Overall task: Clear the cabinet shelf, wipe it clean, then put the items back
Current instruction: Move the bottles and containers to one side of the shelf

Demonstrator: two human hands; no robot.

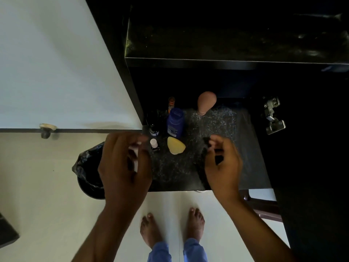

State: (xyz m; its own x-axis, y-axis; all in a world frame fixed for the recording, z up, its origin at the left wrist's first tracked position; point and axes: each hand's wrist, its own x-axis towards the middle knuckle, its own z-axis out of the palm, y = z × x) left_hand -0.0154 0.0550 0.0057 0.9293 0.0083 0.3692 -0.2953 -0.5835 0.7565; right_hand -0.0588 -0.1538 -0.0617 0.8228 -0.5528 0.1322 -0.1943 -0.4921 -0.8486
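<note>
At the far left, a white cabinet door [56, 63] stands swung open, its small round knob [47, 129] at the lower edge. Below and right of the knob, a bin lined with a black bag [88, 167] sits on the pale floor, partly hidden behind the left hand [122, 165]. That hand is blurred; its fingers are curled around something pale and whitish, but what it holds cannot be made out. Just right of it begins the dark speckled counter [179, 171], where the items stand grouped near the left edge: a small white-capped bottle [154, 143], a dark bottle with a white label [154, 130] behind it, a blue bottle [175, 122], and a slim orange-topped tube [171, 103] at the back. In front of the blue bottle lies a yellow wedge-shaped sponge [176, 145]. Further back and to the right, a pink egg-shaped sponge [206, 103] stands upright on its narrow end. Above all this juts the dark, dusty-looking cabinet shelf [226, 44]. The right hand [222, 163] hovers over the counter, well apart from the sponges, fingers curled; something small and dark shows between them, though whether it is gripped cannot be told. A metal door hinge [272, 116] is fixed to the dark panel at the right.
</note>
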